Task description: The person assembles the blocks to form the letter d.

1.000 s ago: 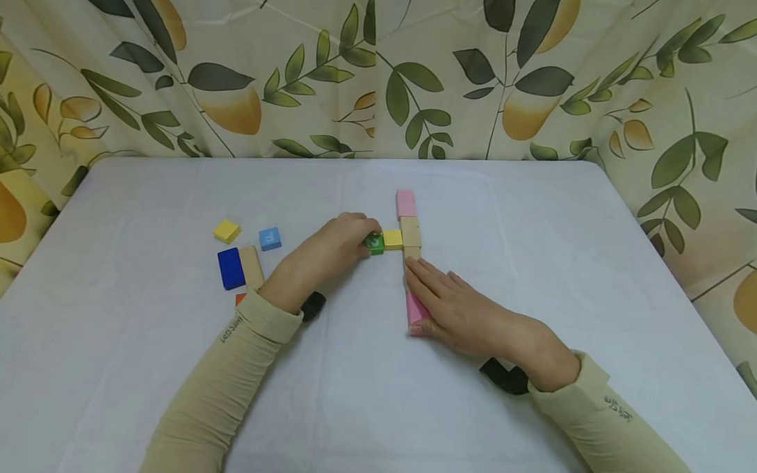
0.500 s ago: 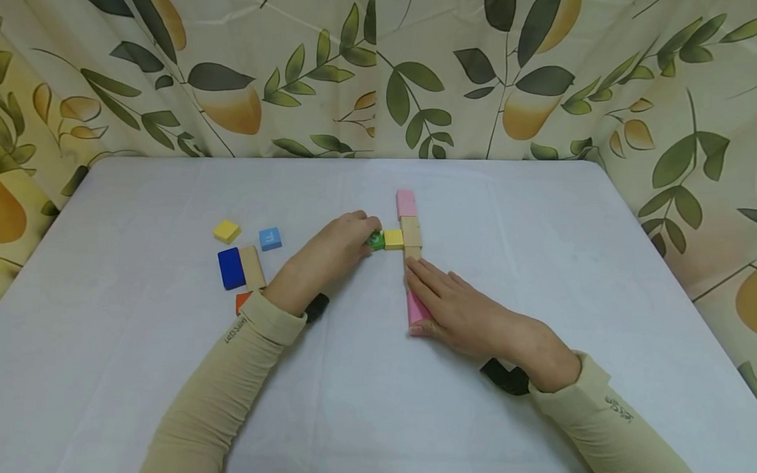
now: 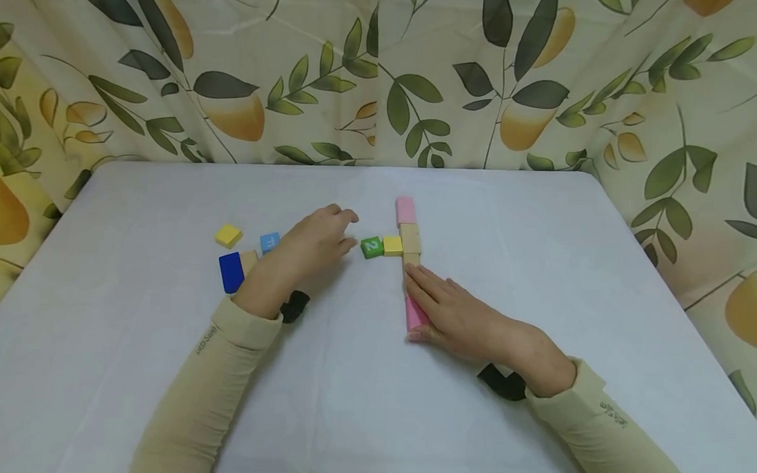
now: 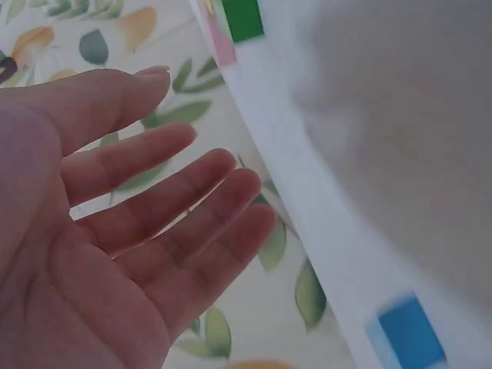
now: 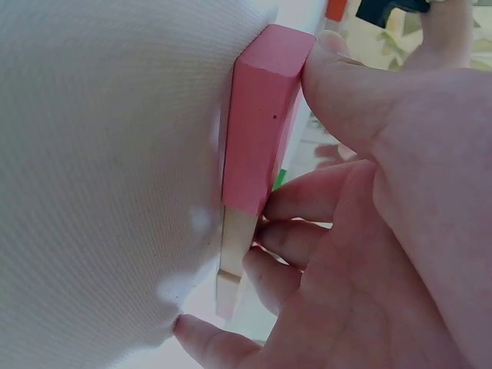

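Note:
In the head view, a green block (image 3: 372, 248) marked with a 2 lies at the left side of a yellow block (image 3: 393, 246). The yellow block meets a column of blocks: a pink block (image 3: 405, 210) at the far end, plain wooden blocks (image 3: 410, 238) in the middle, a longer pink block (image 3: 415, 317) at the near end. My left hand (image 3: 310, 242) hovers left of the green block, fingers spread, holding nothing. Fairly straight fingers of my right hand (image 3: 462, 315) rest on the column's near part, partly covering it; the thumb touches the long pink block's near end.
At the left of the white table (image 3: 360, 418) lie a yellow block (image 3: 228, 235), a dark blue block (image 3: 232, 272), a wooden block (image 3: 248, 261) and a light blue block (image 3: 269, 242). My left arm partly covers this group. A patterned curtain (image 3: 324, 120) hangs behind the table.
My left hand has let go of the green block and moved left, away from it. The green block stays beside the yellow one. My right hand keeps its place on the column.

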Action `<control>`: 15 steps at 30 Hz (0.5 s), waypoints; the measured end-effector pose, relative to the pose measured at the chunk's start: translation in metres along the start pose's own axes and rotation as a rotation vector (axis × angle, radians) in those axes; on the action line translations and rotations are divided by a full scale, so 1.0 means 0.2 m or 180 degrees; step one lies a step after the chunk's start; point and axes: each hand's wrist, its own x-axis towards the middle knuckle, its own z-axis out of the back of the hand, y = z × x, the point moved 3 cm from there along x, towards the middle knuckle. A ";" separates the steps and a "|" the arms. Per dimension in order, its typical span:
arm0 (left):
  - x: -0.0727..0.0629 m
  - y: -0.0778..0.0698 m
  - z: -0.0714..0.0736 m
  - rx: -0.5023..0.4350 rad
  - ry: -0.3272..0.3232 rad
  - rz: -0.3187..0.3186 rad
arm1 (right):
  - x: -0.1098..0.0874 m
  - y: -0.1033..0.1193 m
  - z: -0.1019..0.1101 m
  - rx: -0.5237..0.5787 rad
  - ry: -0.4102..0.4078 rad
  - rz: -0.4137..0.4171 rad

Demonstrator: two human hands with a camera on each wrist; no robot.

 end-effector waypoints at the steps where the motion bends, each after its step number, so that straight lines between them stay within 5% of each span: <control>1: -0.02 0.02 0.01 -0.0003 -0.0013 -0.0003 | 0.00 0.00 0.00 0.0003 -0.0005 0.0000; 11: -0.22 0.28 0.12 -0.0228 -0.0417 0.0239 | -0.01 0.00 -0.01 0.0005 -0.0048 0.0032; 15: -0.25 0.35 0.14 -0.0292 -0.0264 0.0389 | -0.01 0.00 -0.01 -0.0012 -0.0074 0.0041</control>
